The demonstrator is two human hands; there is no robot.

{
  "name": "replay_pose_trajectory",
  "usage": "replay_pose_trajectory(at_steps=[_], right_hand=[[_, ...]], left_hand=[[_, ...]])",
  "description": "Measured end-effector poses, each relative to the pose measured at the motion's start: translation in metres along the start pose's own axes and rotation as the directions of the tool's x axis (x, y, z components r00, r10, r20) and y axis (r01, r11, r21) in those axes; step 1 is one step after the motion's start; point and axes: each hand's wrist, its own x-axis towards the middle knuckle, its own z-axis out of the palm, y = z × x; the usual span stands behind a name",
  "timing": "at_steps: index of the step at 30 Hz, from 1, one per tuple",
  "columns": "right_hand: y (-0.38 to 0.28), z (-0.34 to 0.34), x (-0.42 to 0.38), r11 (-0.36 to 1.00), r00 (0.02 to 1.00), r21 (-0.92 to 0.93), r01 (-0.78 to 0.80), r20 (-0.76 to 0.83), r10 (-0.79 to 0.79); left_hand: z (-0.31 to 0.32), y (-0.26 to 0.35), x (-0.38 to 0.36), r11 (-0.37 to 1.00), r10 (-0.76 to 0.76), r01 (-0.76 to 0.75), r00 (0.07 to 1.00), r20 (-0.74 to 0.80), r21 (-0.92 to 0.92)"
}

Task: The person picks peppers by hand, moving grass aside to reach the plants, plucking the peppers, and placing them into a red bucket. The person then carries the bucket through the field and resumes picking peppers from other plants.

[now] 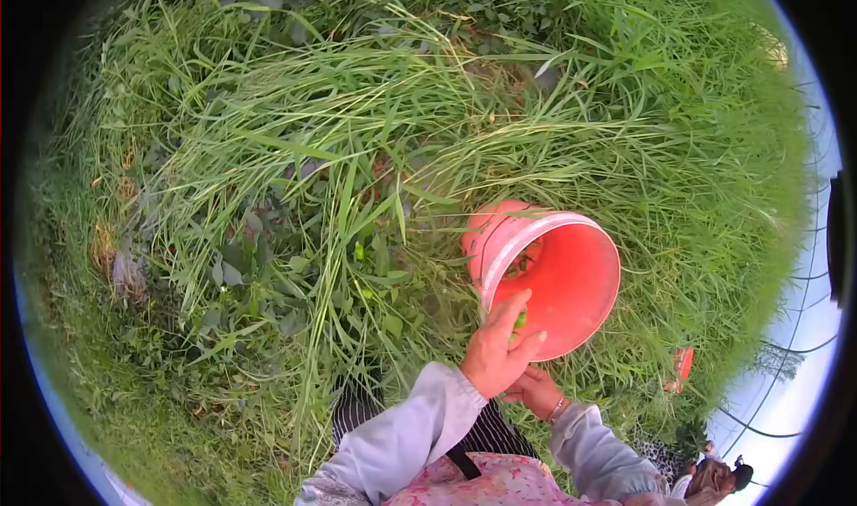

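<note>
A red bucket [571, 292] lies tipped in the grass with its mouth turned toward me. Small green produce [525, 258], partly shaded, shows inside near its bottom. At the lower left of the rim is my left hand [498, 347], thumb and fingers around a small green pepper [520, 319] that is mostly covered by the fingers. Just below the rim, partly behind the left hand, my right hand [539, 394] has its fingers curled; whatever they hold is hidden. Leafy plants with a green pepper [359, 251] stand left of the bucket.
Tall grass [357, 104] surrounds the plants and bends over them. Another red container [683, 365] sits in the grass to the right. A person [714, 479] is at the lower right, near thin curved frame hoops [775, 350]. A patterned apron [486, 481] covers my front.
</note>
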Motion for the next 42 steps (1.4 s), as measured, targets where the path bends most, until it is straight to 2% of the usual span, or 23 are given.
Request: replay_pose_trajectory(at_steps=[3,5,7,8,9,10,11,12,13,14,15,16,18,20,21,24,28,30,33,36,38,41,42], right_hand=[[0.003,-0.041,-0.013,0.946,0.998,0.32,0.048,-0.052,-0.032],[0.012,-0.068,-0.007,0.912,0.989,0.393,0.117,-0.127,-0.072],[0.017,-0.083,0.001,0.869,0.981,0.465,0.17,-0.165,-0.104],[0.019,-0.084,0.006,0.873,0.965,0.444,0.201,-0.245,-0.098],[0.021,-0.084,0.009,0.869,0.949,0.44,0.226,-0.302,-0.094],[0.024,-0.084,0.008,0.865,0.928,0.434,0.251,-0.362,-0.087],[0.03,-0.086,0.007,0.862,0.902,0.426,0.274,-0.424,-0.076],[0.038,-0.089,0.008,0.846,0.9,0.46,0.271,-0.432,-0.053],[0.038,-0.09,0.011,0.835,0.914,0.474,0.28,-0.399,-0.08],[0.038,-0.091,0.012,0.824,0.925,0.488,0.287,-0.365,-0.106],[0.038,-0.093,0.013,0.816,0.934,0.5,0.291,-0.333,-0.129],[0.033,-0.095,0.017,0.808,0.934,0.499,0.312,-0.318,-0.164],[0.026,-0.095,0.03,0.79,0.935,0.513,0.336,-0.28,-0.216],[0.023,-0.1,0.044,0.785,0.946,0.543,0.299,-0.278,-0.167],[0.024,-0.104,0.053,0.781,0.948,0.555,0.287,-0.279,-0.151],[0.039,-0.112,0.086,0.894,0.929,0.38,0.239,-0.358,-0.097],[0.008,-0.102,0.054,0.882,0.89,0.349,0.318,-0.43,-0.151],[-0.003,-0.103,0.033,0.883,0.888,0.35,0.312,-0.438,-0.14],[0.001,-0.108,0.001,0.858,0.874,0.395,0.329,-0.472,-0.118],[0.012,-0.117,-0.026,0.856,0.86,0.402,0.325,-0.503,-0.09],[0.027,-0.13,-0.026,0.878,0.856,0.365,0.311,-0.509,-0.092],[0.025,-0.136,-0.04,0.825,0.858,0.478,0.301,-0.514,-0.015],[0.038,-0.142,-0.02,0.78,0.859,0.536,0.324,-0.511,-0.006]], left_hand=[[0.035,-0.019,0.013,0.962,0.133,-0.139,0.99,0.044,0.233],[0.027,-0.027,0.024,0.914,0.163,-0.177,0.984,0.069,0.365],[0.01,-0.038,0.048,0.833,0.187,-0.157,0.982,-0.004,0.53],[0.0,-0.046,0.061,0.794,0.196,-0.133,0.98,-0.043,0.593],[-0.011,-0.059,0.072,0.675,0.211,-0.113,0.976,-0.044,0.729],[-0.023,-0.068,0.08,0.494,0.155,-0.116,0.987,0.044,0.862],[-0.032,-0.085,0.084,0.317,0.006,-0.114,0.993,0.119,0.941],[-0.043,-0.093,0.083,0.209,-0.234,-0.165,0.949,0.213,0.964],[-0.047,-0.093,0.079,0.093,-0.412,-0.213,0.881,0.233,0.972],[-0.052,-0.096,0.071,-0.014,-0.579,-0.276,0.786,0.217,0.961],[-0.069,-0.137,0.064,-0.095,-0.742,-0.364,0.647,0.178,0.927],[-0.071,-0.117,0.057,-0.134,-0.831,-0.407,0.543,0.121,0.903],[-0.086,-0.106,0.036,-0.31,-0.856,-0.491,0.517,-0.013,0.814],[-0.122,-0.109,0.02,-0.37,-0.834,-0.424,0.543,-0.095,0.827],[-0.139,-0.106,0.015,-0.386,-0.834,-0.341,0.527,-0.166,0.857],[-0.179,-0.086,0.002,-0.476,-0.798,-0.32,0.549,-0.25,0.819],[-0.234,-0.093,-0.013,-0.531,-0.746,-0.275,0.599,-0.289,0.801],[-0.186,-0.047,-0.012,-0.543,-0.775,-0.308,0.543,-0.325,0.781],[-0.169,-0.047,-0.019,-0.511,-0.795,-0.371,0.547,-0.262,0.775],[-0.189,-0.07,-0.032,-0.368,-0.736,-0.194,0.658,-0.158,0.909],[-0.174,-0.057,-0.03,-0.355,-0.751,-0.214,0.645,-0.141,0.91],[-0.143,-0.017,-0.044,-0.341,-0.77,-0.215,0.623,-0.14,0.915],[-0.143,-0.008,-0.044,-0.342,-0.776,-0.208,0.612,-0.151,0.917]])
